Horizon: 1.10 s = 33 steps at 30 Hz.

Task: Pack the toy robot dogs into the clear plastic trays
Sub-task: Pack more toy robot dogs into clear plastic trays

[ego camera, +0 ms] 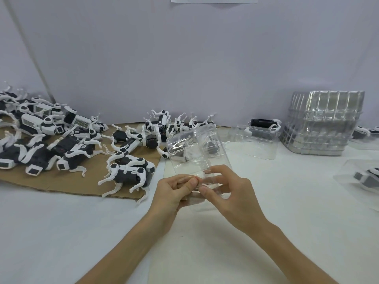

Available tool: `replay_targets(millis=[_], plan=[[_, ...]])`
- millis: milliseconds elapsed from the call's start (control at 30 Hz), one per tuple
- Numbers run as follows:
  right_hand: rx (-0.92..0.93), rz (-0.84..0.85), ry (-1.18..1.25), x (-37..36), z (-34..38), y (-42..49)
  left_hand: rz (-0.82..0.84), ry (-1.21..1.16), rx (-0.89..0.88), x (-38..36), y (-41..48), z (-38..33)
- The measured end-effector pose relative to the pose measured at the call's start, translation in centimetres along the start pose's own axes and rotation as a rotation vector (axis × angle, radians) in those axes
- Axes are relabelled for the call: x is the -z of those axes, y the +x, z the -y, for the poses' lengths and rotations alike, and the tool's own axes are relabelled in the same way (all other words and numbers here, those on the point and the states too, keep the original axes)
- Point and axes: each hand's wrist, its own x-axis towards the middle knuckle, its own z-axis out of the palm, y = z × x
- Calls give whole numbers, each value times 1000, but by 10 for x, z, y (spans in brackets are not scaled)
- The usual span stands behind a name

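Both hands hold one clear plastic tray (196, 152) above the white table (61, 232): the left hand (174, 193) and right hand (231, 191) pinch its near edge with curled fingers, the tray tilting away from them. The toy robot dogs (61, 140) lie heaped on the cardboard sheet (67, 185) to the left, apart from the hands; a stack of trays (322, 124) stands far right.

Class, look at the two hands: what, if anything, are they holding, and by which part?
The left hand and the right hand together pinch one clear plastic tray by its near end, thumbs on top.
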Motion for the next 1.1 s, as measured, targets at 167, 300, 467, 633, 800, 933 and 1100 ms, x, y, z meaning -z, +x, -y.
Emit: replay_targets(millis=[167,300,467,633,800,933,1100], plan=[[7,11,-2,0,4,-1,-10,-8,25,-1,-1,-2],[22,6,-15,2,7,-1,-47,45,57,-2,0,-7],[28,-47,43,9,11,2,-77,37,26,-1,3,-8],[24,-166,78,17,10,7,-16,-48,-10,-3,4,-6],[65,-320,-25,26,11,10,-71,1,-21,1,6,-2],[118,-388,-179,30,10,13,-62,32,-6,0,5,0],[194,-637,-154,41,9,16,-172,-42,29,7,6,-4]])
